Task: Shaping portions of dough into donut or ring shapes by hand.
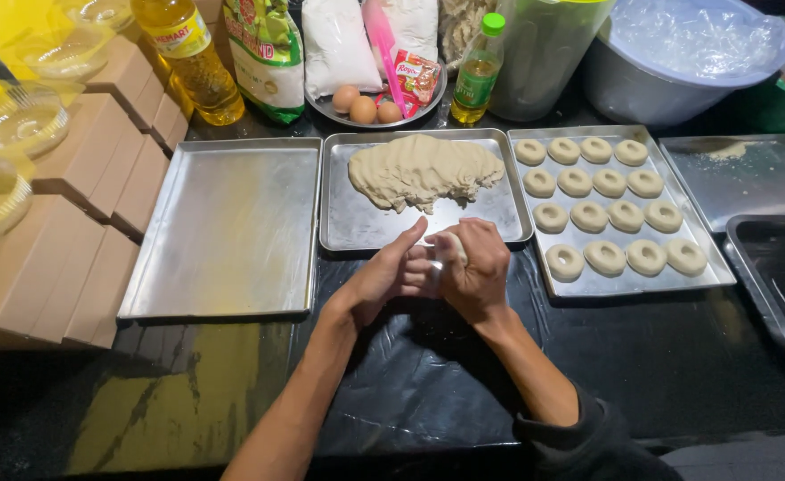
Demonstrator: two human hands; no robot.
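A small dough piece [448, 250] sits pressed between the left hand [390, 274] and right hand [477, 267], both closed around it above the black table [428, 374], just in front of the middle tray [343, 227] holding a dough slab [423, 169]. Shaped dough rings [608, 205] fill the tray [708, 272] to the right.

A single head-worn camera looks steeply down and forward over the near edge of the black-covered bench [428, 374], close enough that both forearms enter from the bottom of the frame and the left hand [383, 276] and right hand [477, 267] meet near its centre. It faces the far edge of the bench, where bottles, bags and a large bowl [677, 62] line the top of the frame, and it takes in the row of metal trays [223, 232] from the left end to the right.
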